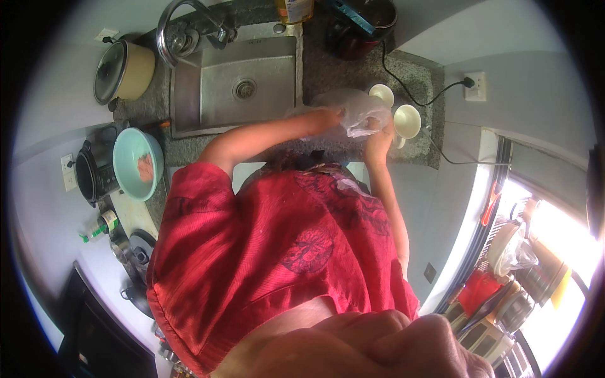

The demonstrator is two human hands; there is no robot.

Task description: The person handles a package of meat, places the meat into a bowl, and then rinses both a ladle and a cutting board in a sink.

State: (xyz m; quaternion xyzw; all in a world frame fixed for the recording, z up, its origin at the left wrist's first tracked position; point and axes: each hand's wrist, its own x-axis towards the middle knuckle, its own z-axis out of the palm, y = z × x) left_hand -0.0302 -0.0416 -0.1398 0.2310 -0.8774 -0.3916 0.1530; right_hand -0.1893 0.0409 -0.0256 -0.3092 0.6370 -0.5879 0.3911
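A thin clear plastic bag is spread between my two hands over the stone counter, just right of the sink. My left hand reaches in from the left, its fingers at the bag and partly hidden by it. My right hand holds the bag's crumpled right part, close to the mugs. One white mug stands just beyond the bag; a second white mug, its handle towards me, stands to the right of my right hand. Both mugs look empty.
A steel sink with a curved faucet lies to the left. Behind the bag stands a dark pot-like appliance; its black cord runs to a wall socket. Farther left are a beige pot and a pale green basin holding something pinkish.
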